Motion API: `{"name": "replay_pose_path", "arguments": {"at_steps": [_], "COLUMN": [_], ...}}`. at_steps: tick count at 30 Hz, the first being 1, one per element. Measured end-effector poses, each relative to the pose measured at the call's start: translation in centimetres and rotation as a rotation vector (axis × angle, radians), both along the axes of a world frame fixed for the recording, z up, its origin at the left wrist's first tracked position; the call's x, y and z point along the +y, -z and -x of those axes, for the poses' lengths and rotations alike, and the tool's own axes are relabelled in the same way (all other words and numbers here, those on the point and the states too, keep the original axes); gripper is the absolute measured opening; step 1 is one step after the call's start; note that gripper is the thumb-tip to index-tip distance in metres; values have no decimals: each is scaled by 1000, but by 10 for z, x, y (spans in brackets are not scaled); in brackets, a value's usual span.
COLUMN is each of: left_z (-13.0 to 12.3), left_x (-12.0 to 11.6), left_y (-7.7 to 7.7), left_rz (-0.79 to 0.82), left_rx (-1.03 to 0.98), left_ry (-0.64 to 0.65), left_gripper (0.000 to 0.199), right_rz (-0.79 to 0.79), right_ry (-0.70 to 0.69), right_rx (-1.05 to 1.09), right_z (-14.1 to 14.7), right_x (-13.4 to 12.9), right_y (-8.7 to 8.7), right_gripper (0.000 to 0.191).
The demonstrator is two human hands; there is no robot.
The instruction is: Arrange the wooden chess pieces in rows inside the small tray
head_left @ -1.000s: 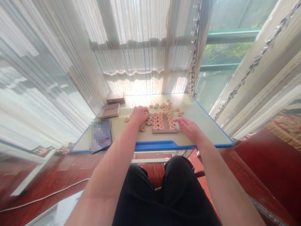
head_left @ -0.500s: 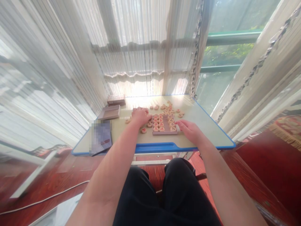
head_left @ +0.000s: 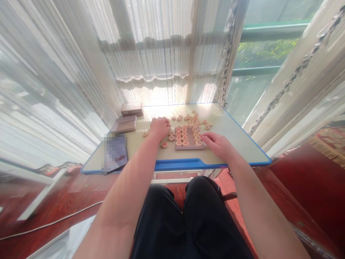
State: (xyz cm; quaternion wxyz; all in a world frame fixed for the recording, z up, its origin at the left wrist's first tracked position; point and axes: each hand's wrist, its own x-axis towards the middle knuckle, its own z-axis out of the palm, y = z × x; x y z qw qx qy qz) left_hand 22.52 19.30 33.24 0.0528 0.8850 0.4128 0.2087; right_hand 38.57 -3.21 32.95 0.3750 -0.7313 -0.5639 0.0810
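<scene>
A shallow open box holds round wooden Chinese chess pieces. Two columns with red characters fill its left side, and one column with dark characters runs along the right wall. Between them the box floor shows. To the left of the box, my left hand is curled down over the table among loose pieces; its fingers are bent in and hide whatever they may hold. My right hand lies at the box's right edge, fingers closed together, their tips against the wall beside the dark pieces.
Loose pieces lie scattered behind the box. A red-marked piece sits left of it. An empty box part, another box and a tablet-like dark object are at the left. A blue rim edges the table.
My left hand has shifted slightly left, away from the box, uncovering dark pieces beside it. The right hand stays near the box's right edge. The view has tilted slightly.
</scene>
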Motion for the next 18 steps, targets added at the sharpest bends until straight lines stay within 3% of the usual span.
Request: {"name": "replay_pose_path", "arguments": {"at_steps": [8, 18], "left_z": [-1, -1], "left_x": [-3, 1], "left_y": [0, 2], "left_rz": [-33, -55], "left_rx": [-262, -263], "left_ry": [133, 151], "left_gripper": [27, 20], "right_rz": [-58, -55], "right_ry": [-16, -22], "right_rx": [-4, 8], "right_z": [-1, -1], "right_x": [-1, -1], "right_y": [0, 1], "right_gripper": [39, 39]}}
